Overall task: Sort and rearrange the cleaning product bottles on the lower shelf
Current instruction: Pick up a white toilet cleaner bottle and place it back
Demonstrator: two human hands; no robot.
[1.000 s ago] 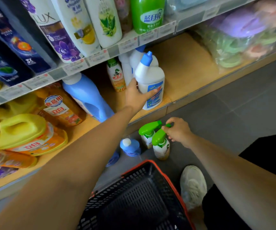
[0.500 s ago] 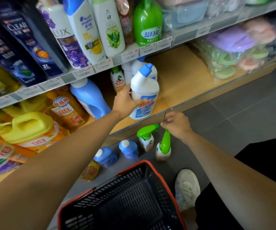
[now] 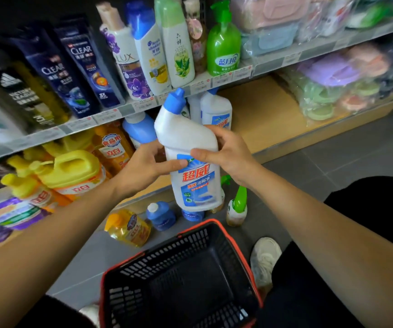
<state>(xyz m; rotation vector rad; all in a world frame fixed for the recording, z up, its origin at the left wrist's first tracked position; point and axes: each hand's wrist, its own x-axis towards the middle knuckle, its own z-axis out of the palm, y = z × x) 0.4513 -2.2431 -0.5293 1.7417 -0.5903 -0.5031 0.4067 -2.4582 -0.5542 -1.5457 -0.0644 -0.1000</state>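
Note:
A white toilet-cleaner bottle with a blue angled cap and a blue label is held up in front of the lower shelf. My left hand grips its left side and my right hand grips its right side. A second white bottle of the same kind stands on the shelf behind it. A blue detergent bottle and orange and yellow dish-soap jugs lie on the shelf's left part. On the floor stand a green-trigger spray bottle, two small blue bottles and a yellow bottle.
A black basket with a red rim sits on the grey floor below my hands. My white shoe is to its right. The upper shelf holds shampoo bottles and a green pump bottle. Bagged plastic goods fill the lower shelf's right end.
My left hand lifted the white bottle off the shelf toward me. My right hand let go of the green spray bottle on the floor and came up onto the white bottle.

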